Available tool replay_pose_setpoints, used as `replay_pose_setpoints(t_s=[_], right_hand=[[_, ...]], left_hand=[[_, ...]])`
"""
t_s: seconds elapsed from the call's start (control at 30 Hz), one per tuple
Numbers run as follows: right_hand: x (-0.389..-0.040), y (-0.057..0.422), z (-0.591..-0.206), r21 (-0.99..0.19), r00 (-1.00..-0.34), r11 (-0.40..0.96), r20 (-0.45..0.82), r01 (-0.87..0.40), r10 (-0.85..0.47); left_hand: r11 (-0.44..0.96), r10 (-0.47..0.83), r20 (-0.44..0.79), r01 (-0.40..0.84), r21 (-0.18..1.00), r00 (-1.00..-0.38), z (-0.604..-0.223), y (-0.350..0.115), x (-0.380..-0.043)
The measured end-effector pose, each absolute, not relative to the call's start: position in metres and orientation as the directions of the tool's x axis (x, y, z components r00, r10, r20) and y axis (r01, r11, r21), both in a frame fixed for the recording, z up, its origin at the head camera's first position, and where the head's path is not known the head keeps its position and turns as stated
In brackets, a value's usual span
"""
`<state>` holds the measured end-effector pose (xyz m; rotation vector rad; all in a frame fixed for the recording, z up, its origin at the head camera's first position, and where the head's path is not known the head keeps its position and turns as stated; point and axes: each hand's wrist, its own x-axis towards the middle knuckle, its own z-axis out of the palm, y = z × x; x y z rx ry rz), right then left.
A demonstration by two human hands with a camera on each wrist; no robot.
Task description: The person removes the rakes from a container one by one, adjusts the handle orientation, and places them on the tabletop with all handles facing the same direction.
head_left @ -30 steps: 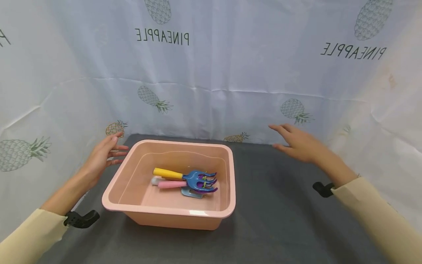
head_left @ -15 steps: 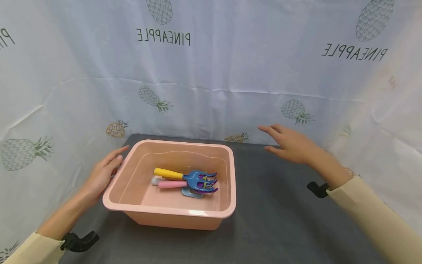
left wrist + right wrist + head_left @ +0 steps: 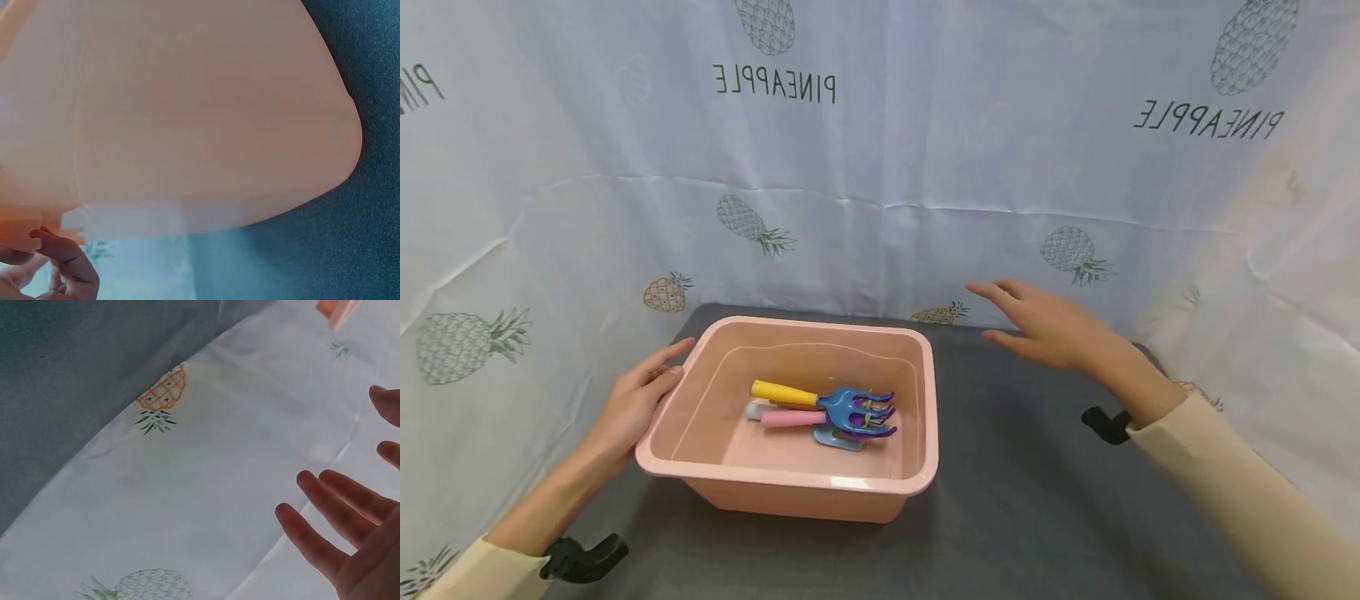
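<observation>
A pink plastic basin stands on the dark grey tabletop, left of centre. Inside it lies a pile of small garden tools: a blue hand fork with a yellow handle on top, a pink handle below it, and purple prongs and a light-blue blade partly hidden underneath. My left hand grips the basin's left rim, thumb over the edge; in the left wrist view curled fingers show beside the basin's outer wall. My right hand hovers right of the basin, fingers spread, holding nothing.
A white curtain printed with pineapples hangs behind the table and along both sides. Grey tabletop extends to the right of the basin. Black straps with camera mounts sit on both wrists.
My left hand has come down from beside the basin onto its left rim. My right hand has drifted left, closer to the basin. The basin and tools stay in place.
</observation>
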<state>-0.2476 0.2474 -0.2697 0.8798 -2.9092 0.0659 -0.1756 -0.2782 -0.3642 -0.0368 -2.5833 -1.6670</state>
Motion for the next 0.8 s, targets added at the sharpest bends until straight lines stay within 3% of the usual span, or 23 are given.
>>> replay_pose_setpoints(t_s=[0.43, 0.8], right_hand=[[-0.251, 0.223, -0.262, -0.018, -0.796, 0.801, 0.119, -0.599, -0.593], [-0.250, 0.196, -0.251, -0.061, -0.767, 0.765, 0.086, -0.641, -0.636]], left_hand=[[0.381, 0.028, -0.106, -0.088, 0.921, -0.994, -0.362, -0.275, -0.173], [0.431, 0.025, -0.024, -0.011, 0.902, -0.999, -0.365, -0.275, -0.170]])
